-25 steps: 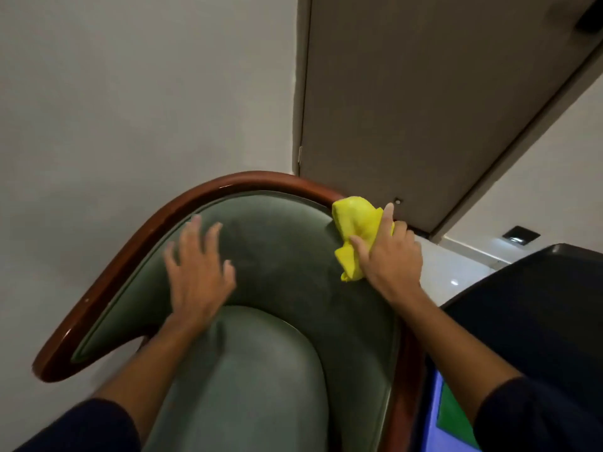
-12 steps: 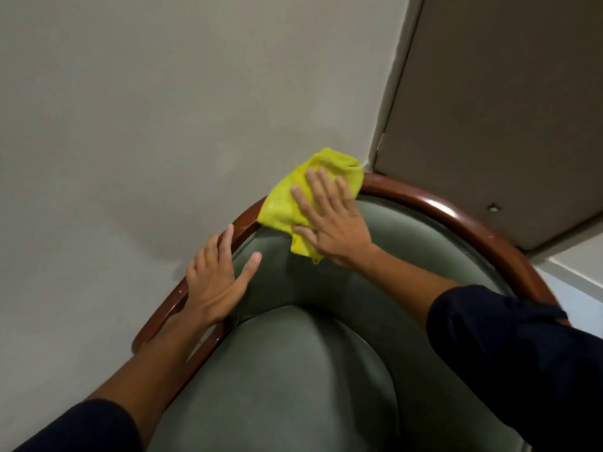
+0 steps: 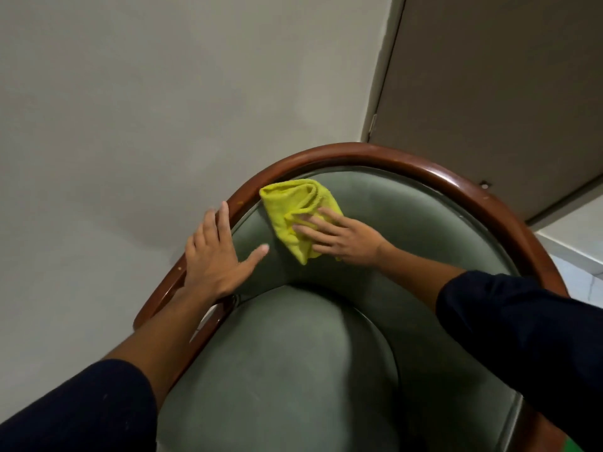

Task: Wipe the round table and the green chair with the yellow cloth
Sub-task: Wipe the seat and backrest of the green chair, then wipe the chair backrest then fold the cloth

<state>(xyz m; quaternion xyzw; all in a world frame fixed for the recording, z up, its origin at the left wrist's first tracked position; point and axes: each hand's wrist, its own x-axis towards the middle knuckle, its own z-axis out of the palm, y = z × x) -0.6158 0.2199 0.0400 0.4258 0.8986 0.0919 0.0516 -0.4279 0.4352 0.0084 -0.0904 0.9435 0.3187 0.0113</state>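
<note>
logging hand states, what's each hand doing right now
Left hand: open, flat on the green chair rim.
Right hand: open, pressing the yellow cloth against the backrest.

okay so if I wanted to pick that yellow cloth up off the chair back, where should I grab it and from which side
Probably the bunched upper folds of the cloth, near the wooden rim, coming from above. That end is free and puckered into ridges that would pinch easily. The lower part is pressed flat against the green chair back under the right hand. The left hand rests on the rim beside it.
</note>
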